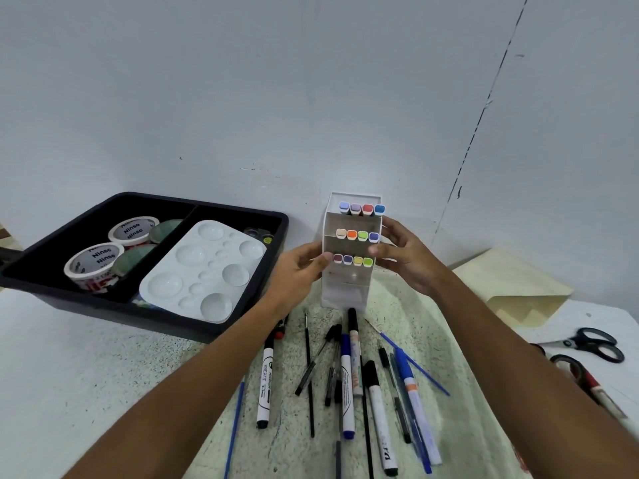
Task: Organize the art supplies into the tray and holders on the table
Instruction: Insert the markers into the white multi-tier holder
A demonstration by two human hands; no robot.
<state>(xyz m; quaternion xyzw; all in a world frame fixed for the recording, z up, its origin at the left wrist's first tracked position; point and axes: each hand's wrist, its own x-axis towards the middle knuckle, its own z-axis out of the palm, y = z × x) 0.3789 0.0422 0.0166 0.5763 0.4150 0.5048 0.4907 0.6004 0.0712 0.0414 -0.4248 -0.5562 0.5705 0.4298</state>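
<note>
At about nine o'clock on the speckled table (86, 357) sits a black plastic tray with two compartments (221, 335). Its left compartment holds two rolls of white printed tape (94, 265) and two round greenish lids or tins (133, 258), which I cannot identify more exactly. Its right compartment holds a white plastic paint palette with round wells (204, 271), lying tilted against the rim.

Near twelve o'clock, against the wall, stands a tall white stepped marker holder (347, 288). It has three filled tiers, each with four square-capped markers (356, 235) in a row; their caps are lilac, purple, red, blue, beige, orange, green and yellow. The lowest tier shows no markers. The left hand (301, 271) grips the holder's left side with curled fingers, and the right hand (403, 257) grips its right side, thumb on the front edge.

At six o'clock, on a pale green cloth (449, 357), many loose pens and whiteboard markers (345, 378) lie scattered, some crossing each other, just in front of the holder.

At three o'clock lies a cream paper envelope (511, 285), then black-handled scissors (587, 344) and red-handled scissors (584, 378).
</note>
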